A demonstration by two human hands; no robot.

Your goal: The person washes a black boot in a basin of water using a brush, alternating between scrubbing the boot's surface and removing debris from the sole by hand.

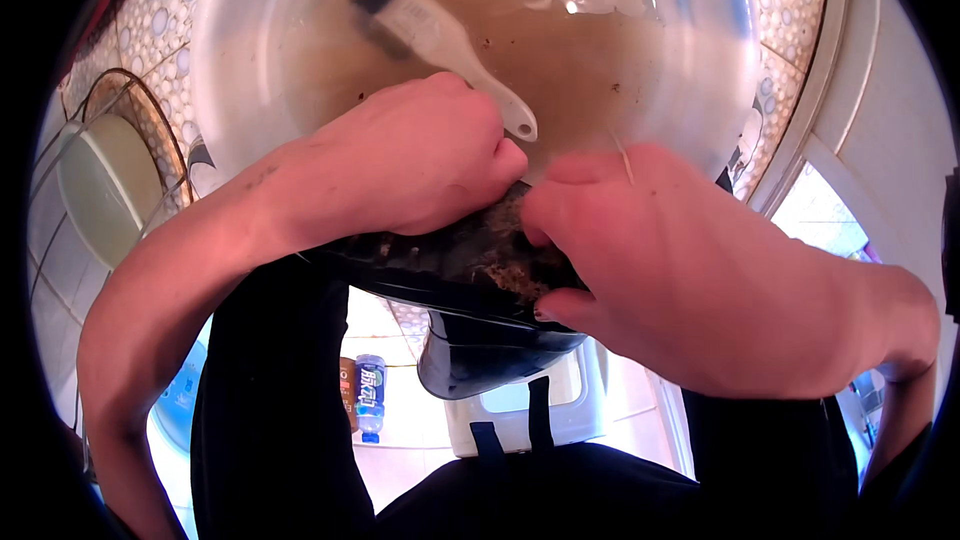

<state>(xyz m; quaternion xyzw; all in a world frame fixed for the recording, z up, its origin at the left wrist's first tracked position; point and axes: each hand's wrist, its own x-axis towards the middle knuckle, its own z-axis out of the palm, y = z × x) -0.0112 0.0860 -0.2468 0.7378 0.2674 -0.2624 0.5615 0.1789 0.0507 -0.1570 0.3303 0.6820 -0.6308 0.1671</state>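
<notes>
A black, shiny rubber boot (475, 265) lies across my lap, its ridged, muddy sole turned up and its shaft hanging below. My left hand (425, 155) is closed over the sole's far edge, its fingertips hidden. My right hand (640, 250) grips the other part of the sole, thumb on the near side and fingers curled beside the mud. A thin pale strand (624, 158) shows against the back of that hand. Just beyond both hands, a white scrub brush (430, 30) with dark bristles lies in brown water in a large translucent basin (235, 50).
On the left stands a wire rack (155, 100) with a pale green basin (110, 185). Below, a bottle with a blue label (370, 395) and a white plastic stool (590, 410) sit on the tiled floor. A whitish ledge (860, 70) runs along the right.
</notes>
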